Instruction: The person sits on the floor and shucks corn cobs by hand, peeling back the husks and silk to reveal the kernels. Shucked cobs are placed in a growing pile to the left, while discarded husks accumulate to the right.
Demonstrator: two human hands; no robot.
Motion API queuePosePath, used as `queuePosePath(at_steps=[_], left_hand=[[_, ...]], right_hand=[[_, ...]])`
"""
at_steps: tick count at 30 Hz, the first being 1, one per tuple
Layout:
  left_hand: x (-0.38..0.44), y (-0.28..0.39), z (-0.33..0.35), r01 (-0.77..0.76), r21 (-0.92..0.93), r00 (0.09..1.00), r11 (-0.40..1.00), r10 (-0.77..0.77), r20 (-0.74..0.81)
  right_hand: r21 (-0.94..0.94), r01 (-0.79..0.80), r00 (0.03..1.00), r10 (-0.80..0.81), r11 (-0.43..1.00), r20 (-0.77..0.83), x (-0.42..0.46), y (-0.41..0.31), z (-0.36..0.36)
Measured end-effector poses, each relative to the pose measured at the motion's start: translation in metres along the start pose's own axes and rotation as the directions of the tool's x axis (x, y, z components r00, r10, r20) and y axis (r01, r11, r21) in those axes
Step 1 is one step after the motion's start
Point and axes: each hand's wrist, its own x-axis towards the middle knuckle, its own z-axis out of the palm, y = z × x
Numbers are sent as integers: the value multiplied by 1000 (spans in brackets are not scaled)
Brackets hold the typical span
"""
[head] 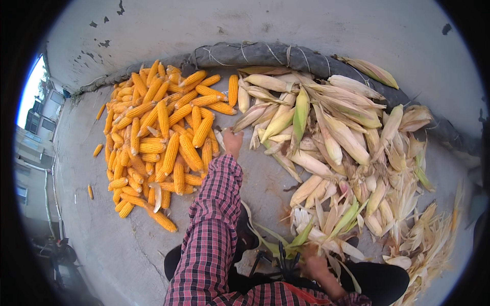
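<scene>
My left hand (232,142) reaches forward over the concrete floor, at the right edge of a heap of husked yellow corn cobs (162,118). A pale husk scrap (219,138) lies beside its fingers; whether they grip it is not plain. My right hand (317,264) is low by my lap, blurred, next to loose green and cream corn husks (306,235). What it may hold cannot be made out. A large pile of corn ears still in their husks (337,130) lies to the right of my left hand.
A dark wrapped roll tied with string (260,53) runs along the foot of the pale wall (245,23). Stripped dry husks (428,252) are heaped at lower right. Small stray cobs (97,150) lie at left. A black stand-like object (281,260) is between my legs.
</scene>
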Motion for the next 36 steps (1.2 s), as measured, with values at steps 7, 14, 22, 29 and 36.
queuePosePath(at_steps=[7,14,22,29,36], left_hand=[[75,-17,59,-270,364,952,891,192,237],[162,-5,92,-79,209,895,975,-23,445],[184,-14,99,-59,467,893,882,-162,419],[24,-25,54,299,-29,904,954,-274,327],[-150,39,16,474,-559,852,680,-194,486]], right_hand=[[238,-141,976,95,961,195,36,14,-2],[461,-249,960,153,852,234,63,10,-14],[388,-238,969,187,891,163,71,9,-21],[138,-13,996,24,990,-80,62,6,-25],[64,110,963,-91,992,-255,30,4,-21]])
